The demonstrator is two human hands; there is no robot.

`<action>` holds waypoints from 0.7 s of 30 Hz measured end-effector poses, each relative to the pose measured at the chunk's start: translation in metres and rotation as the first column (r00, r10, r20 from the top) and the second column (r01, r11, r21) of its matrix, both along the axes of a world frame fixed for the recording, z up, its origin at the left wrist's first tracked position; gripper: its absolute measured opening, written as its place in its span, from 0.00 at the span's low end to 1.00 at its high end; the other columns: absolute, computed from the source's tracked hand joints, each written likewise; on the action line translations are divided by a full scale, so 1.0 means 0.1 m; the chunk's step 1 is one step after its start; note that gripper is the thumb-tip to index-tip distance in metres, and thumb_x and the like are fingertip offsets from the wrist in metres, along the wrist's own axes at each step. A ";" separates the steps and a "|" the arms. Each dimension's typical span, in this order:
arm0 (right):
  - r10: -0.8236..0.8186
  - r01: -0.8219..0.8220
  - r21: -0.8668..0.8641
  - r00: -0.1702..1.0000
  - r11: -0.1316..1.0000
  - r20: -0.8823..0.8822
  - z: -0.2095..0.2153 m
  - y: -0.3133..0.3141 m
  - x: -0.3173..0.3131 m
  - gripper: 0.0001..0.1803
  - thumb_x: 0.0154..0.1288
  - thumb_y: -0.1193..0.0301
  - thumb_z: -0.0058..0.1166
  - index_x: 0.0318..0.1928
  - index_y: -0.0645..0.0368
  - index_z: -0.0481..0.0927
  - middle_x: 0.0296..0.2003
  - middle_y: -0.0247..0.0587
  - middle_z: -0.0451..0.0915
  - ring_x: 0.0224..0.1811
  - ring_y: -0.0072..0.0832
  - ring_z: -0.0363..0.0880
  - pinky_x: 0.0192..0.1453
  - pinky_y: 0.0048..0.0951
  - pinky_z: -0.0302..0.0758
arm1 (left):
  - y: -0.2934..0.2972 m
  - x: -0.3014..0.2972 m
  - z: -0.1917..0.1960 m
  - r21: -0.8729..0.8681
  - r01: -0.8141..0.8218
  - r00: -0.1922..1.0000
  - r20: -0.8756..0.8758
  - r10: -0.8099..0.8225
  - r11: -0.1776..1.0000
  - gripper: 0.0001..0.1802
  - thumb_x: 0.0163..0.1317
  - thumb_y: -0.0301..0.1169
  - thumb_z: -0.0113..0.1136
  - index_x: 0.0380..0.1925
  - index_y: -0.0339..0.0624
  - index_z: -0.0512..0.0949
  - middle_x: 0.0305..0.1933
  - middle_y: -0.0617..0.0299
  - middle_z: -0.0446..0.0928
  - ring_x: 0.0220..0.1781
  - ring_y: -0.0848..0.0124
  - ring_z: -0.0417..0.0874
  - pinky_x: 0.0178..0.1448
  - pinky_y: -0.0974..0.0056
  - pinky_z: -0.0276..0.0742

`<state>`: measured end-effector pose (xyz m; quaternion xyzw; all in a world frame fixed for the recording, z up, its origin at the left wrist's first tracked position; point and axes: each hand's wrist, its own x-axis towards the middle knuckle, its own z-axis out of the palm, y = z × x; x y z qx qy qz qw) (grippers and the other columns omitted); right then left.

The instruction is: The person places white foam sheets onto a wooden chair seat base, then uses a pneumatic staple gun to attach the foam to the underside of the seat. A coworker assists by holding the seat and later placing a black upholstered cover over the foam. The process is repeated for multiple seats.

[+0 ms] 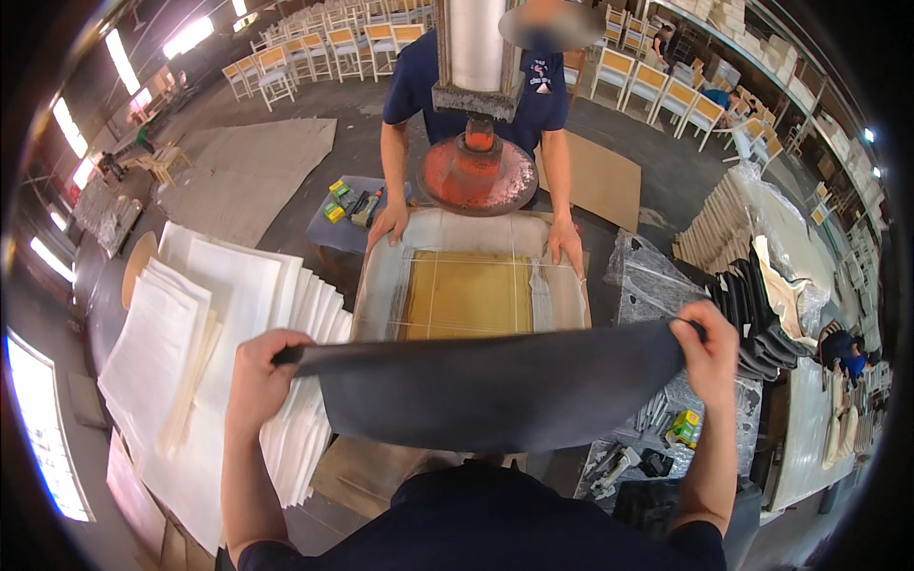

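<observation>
A dark sheet of upholstery material (495, 390) is stretched across in front of me. My left hand (267, 366) is closed on its left end, and my right hand (706, 350) pinches its right corner. Beyond the sheet lies a padded frame with a yellowish square (468, 295) in its middle and thin lines crossing over it. The sheet hides the frame's near edge. Above the far side of the frame hangs a round reddish press plate (478, 176). A co-worker's two hands (387, 226) rest on the frame's far corners.
Fanned white sheets (209, 314) are stacked at my left. On my right, a plastic-covered surface (657, 276) holds tools and a yellow-green box (685, 428). Black folded pieces (752, 319) are piled further right. A small stool (338, 224) with boxes stands at the far left.
</observation>
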<state>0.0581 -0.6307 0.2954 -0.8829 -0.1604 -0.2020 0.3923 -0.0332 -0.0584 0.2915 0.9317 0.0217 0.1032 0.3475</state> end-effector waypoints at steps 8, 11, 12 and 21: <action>-0.136 0.139 -0.087 0.990 0.987 0.033 -0.87 0.51 1.83 0.09 0.70 0.70 0.70 0.44 0.60 0.85 0.39 0.52 0.89 0.42 0.50 0.89 0.48 0.43 0.82 | 0.42 2.28 -0.51 0.242 0.069 0.990 -0.137 -0.036 0.968 0.15 0.67 0.32 0.74 0.50 0.36 0.90 0.42 0.48 0.91 0.44 0.55 0.92 0.52 0.53 0.84; -0.226 0.226 -0.186 0.974 0.956 0.019 -0.99 0.64 2.39 0.10 0.69 0.68 0.71 0.43 0.60 0.85 0.40 0.53 0.89 0.45 0.53 0.89 0.50 0.48 0.82 | 0.47 3.02 -0.80 0.290 0.120 0.984 -0.159 -0.076 0.950 0.19 0.67 0.35 0.75 0.55 0.39 0.91 0.47 0.46 0.92 0.49 0.52 0.93 0.55 0.51 0.85; -0.258 0.251 -0.204 0.966 0.946 -0.006 -1.02 0.70 2.58 0.10 0.69 0.68 0.71 0.43 0.60 0.86 0.40 0.53 0.89 0.46 0.53 0.89 0.51 0.49 0.82 | 0.51 3.20 -0.87 0.292 0.124 0.986 -0.147 -0.083 0.948 0.20 0.68 0.36 0.75 0.57 0.40 0.90 0.49 0.45 0.92 0.51 0.50 0.93 0.57 0.51 0.85; -0.483 0.457 -0.252 0.874 0.853 -0.049 -1.37 0.87 3.33 0.19 0.69 0.60 0.74 0.56 0.52 0.86 0.50 0.52 0.89 0.55 0.53 0.88 0.58 0.52 0.82 | 0.34 4.05 -1.21 0.205 0.115 0.980 -0.182 -0.077 0.972 0.42 0.64 0.44 0.78 0.77 0.48 0.75 0.75 0.43 0.80 0.76 0.44 0.79 0.79 0.47 0.74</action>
